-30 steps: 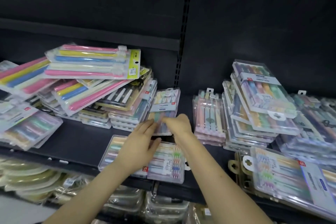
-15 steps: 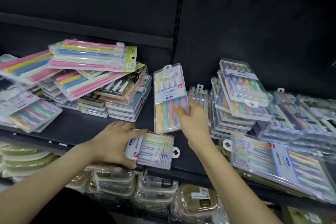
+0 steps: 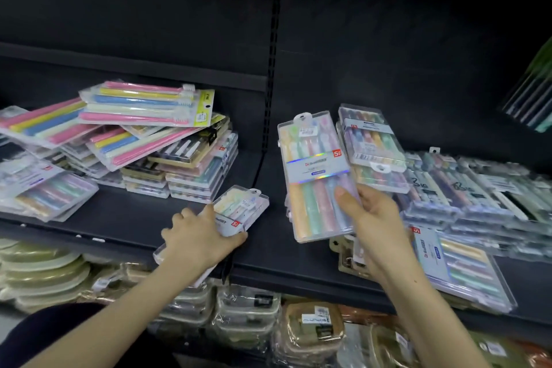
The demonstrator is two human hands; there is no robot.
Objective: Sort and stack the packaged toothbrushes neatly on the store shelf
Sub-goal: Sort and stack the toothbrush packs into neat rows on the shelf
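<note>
Right hand (image 3: 372, 219) is gripping a pastel pack (image 3: 313, 176) above the shelf (image 3: 128, 218) (thumb on front); left hand (image 3: 198, 237) is clasping a second pack (image 3: 242, 207) at shelf's edge.

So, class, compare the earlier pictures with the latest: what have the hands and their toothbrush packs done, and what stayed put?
The right hand took the pastel pack from mid-shelf, lifted it upright and carried it toward the right stack. The left hand went from resting on the flat pack to gripping it, tipping its far end up. The left piles stayed put.
</note>
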